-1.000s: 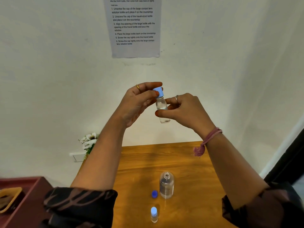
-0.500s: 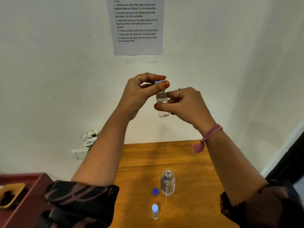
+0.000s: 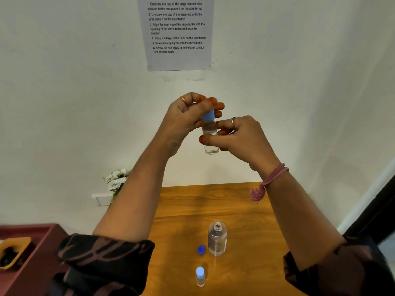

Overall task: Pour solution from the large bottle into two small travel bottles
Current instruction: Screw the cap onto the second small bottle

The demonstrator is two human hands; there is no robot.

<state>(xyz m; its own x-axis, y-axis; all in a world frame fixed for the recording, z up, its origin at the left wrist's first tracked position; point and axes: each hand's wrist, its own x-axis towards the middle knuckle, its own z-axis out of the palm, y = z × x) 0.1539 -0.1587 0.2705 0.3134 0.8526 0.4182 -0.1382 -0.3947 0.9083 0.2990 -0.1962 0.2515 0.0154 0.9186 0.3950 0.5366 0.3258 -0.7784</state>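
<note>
Both hands grip clear cylindrical travel bottle (image 3: 210,135).

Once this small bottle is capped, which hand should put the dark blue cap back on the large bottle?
Probably the left. The left hand grips only the light blue cap; the right hand holds the small bottle. The dark blue cap lies left of the large bottle.
</note>
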